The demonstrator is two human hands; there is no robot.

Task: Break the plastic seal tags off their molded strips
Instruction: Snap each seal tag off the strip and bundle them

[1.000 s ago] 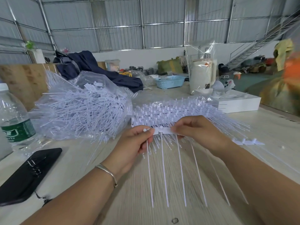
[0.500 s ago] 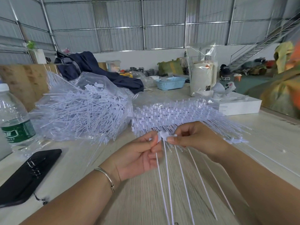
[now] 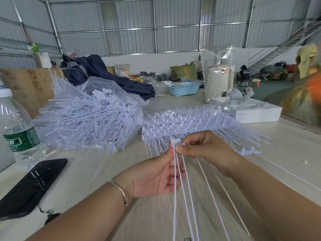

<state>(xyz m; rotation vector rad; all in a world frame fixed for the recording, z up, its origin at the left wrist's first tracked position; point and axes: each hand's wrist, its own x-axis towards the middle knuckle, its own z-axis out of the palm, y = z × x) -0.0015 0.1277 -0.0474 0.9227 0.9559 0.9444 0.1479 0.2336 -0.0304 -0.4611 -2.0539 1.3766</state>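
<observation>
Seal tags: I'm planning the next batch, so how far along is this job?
Done: a bag heaped with loose tags. In hand: the left hand and right hand pinch one strip, tails hanging down. Left: a large stack of strips behind. Roughly midway, judging by the piles.

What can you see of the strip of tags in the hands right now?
The strip of tags is pale white plastic: small block heads bunched at the top, thin tails fanning down toward the camera. It is held above the table. The left hand and right hand both pinch the heads.
</observation>
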